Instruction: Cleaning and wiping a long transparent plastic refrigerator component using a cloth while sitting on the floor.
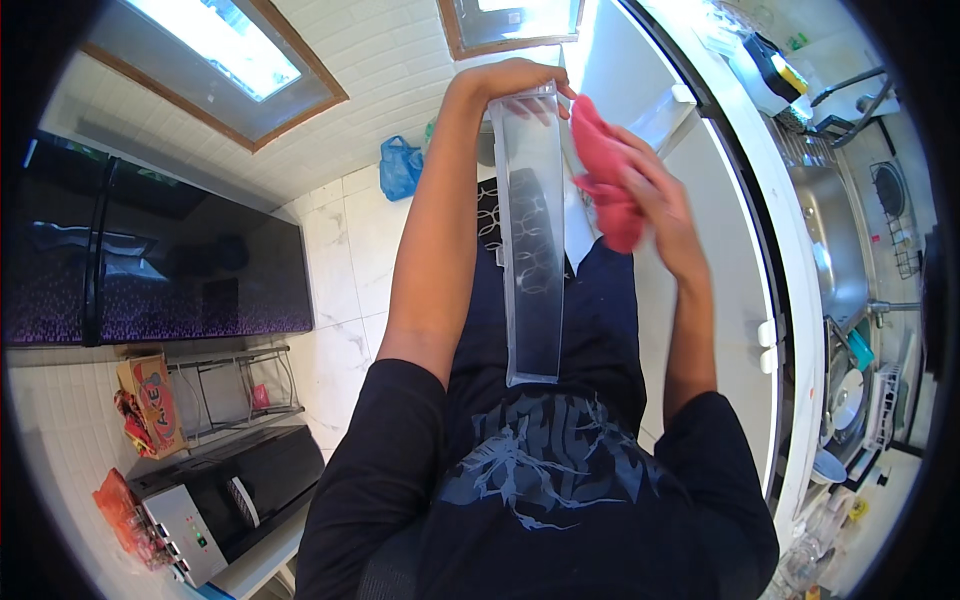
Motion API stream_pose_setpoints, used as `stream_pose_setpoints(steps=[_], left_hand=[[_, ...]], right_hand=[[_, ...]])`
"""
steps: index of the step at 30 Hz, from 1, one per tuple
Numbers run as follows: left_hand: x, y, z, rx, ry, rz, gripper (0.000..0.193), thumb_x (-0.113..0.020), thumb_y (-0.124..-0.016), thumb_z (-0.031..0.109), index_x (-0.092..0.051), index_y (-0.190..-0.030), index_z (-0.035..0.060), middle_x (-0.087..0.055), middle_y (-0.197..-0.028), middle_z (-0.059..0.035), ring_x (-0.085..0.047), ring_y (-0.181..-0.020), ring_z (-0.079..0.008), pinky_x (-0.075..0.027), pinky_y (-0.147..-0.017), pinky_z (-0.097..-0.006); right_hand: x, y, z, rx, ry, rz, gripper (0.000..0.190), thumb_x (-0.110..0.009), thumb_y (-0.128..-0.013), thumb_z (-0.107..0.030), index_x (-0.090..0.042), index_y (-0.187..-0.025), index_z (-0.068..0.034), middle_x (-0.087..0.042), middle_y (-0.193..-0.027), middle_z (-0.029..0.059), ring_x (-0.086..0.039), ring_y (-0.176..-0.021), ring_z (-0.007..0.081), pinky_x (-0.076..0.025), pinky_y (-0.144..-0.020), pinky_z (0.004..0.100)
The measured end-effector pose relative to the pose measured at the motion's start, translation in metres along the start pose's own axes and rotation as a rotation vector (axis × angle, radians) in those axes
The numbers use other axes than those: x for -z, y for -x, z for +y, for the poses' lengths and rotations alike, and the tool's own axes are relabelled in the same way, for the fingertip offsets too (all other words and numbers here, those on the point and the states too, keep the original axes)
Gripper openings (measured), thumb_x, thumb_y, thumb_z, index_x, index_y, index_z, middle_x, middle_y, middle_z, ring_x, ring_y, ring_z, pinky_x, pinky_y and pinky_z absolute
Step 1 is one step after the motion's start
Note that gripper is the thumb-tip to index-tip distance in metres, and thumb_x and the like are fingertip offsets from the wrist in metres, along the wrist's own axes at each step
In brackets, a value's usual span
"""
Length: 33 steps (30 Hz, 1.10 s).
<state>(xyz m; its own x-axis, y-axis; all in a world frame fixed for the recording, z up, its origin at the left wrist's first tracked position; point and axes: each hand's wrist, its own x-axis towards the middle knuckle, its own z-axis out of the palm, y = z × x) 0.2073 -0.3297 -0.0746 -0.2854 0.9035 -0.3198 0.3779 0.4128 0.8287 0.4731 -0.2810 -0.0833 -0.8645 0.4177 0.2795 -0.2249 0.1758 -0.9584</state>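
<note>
A long, clear plastic bin [534, 247] hangs in front of my body, one end near my waist. Its far end is gripped by my left hand [517, 82], whose fingers show through the clear plastic. To the right of the bin, my right hand [656, 187] holds a bunched red cloth [611, 180]. The cloth is close to the bin's far right edge; whether they touch I cannot tell. Below the bin, a dark mat with a light looped pattern [487, 214] is partly hidden.
A blue plastic bag [400, 166] lies on the tiled floor. At the right runs a white counter edge [772, 225] with a steel sink [836, 240] and dishes [847, 394]. A black refrigerator [187, 255], a metal rack [240, 390] and a black water dispenser [247, 487] stand at the left.
</note>
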Motion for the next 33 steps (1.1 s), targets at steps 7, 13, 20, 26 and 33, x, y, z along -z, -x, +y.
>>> stream_pose_setpoints(steps=[7, 13, 20, 26, 33], left_hand=[[-0.003, -0.021, -0.026, 0.078, 0.108, -0.138, 0.043, -0.042, -0.092, 0.035, -0.067, -0.117, 0.011, -0.072, -0.103, -0.0068, -0.063, -0.094, -0.0129, -0.049, -0.084, -0.0261], [-0.001, -0.009, -0.026, 0.138, 0.133, -0.187, 0.047, -0.038, -0.091, 0.035, -0.068, -0.116, 0.0084, -0.073, -0.096, -0.0096, -0.066, -0.084, -0.0113, -0.049, -0.066, -0.0224], [0.003, -0.005, 0.0, 0.131, 0.072, -0.167, 0.047, -0.04, -0.09, 0.037, -0.07, -0.111, 0.0085, -0.073, -0.094, -0.0077, -0.063, -0.078, -0.008, -0.046, -0.061, -0.0225], [0.003, -0.026, -0.014, 0.033, -0.265, 0.063, 0.05, -0.045, -0.087, 0.05, -0.072, -0.108, 0.0126, -0.07, -0.102, -0.0133, -0.064, -0.087, -0.0117, -0.049, -0.071, -0.0289], [0.012, -0.004, -0.046, 0.194, 0.25, -0.145, 0.043, -0.048, -0.087, 0.038, -0.072, -0.106, 0.0071, -0.073, -0.097, -0.0102, -0.066, -0.084, -0.0157, -0.049, -0.072, -0.0252]], right_hand=[[-0.076, 0.035, 0.071, 0.239, 0.791, -0.233, 0.021, -0.065, -0.082, -0.011, -0.066, -0.101, -0.003, -0.059, -0.113, 0.0128, -0.052, -0.106, 0.0323, -0.043, -0.096, 0.0401], [-0.087, 0.111, 0.071, 0.179, 0.724, -0.278, 0.013, -0.066, -0.081, -0.006, -0.066, -0.093, -0.004, -0.063, -0.106, 0.011, -0.057, -0.1, 0.0314, -0.047, -0.088, 0.0406], [-0.071, 0.019, 0.067, 0.341, 0.693, -0.065, 0.007, -0.059, -0.086, -0.008, -0.063, -0.091, -0.005, -0.063, -0.095, 0.0098, -0.056, -0.091, 0.031, -0.044, -0.086, 0.0394], [-0.057, -0.068, 0.062, 0.453, 0.813, 0.208, 0.026, -0.064, -0.084, -0.01, -0.065, -0.109, -0.002, -0.064, -0.111, 0.0162, -0.055, -0.101, 0.035, -0.046, -0.089, 0.0416], [-0.095, 0.045, 0.071, 0.32, 0.962, -0.267, 0.043, -0.067, -0.082, -0.017, -0.058, -0.121, -0.002, -0.054, -0.13, 0.0136, -0.049, -0.114, 0.0358, -0.041, -0.098, 0.042]])
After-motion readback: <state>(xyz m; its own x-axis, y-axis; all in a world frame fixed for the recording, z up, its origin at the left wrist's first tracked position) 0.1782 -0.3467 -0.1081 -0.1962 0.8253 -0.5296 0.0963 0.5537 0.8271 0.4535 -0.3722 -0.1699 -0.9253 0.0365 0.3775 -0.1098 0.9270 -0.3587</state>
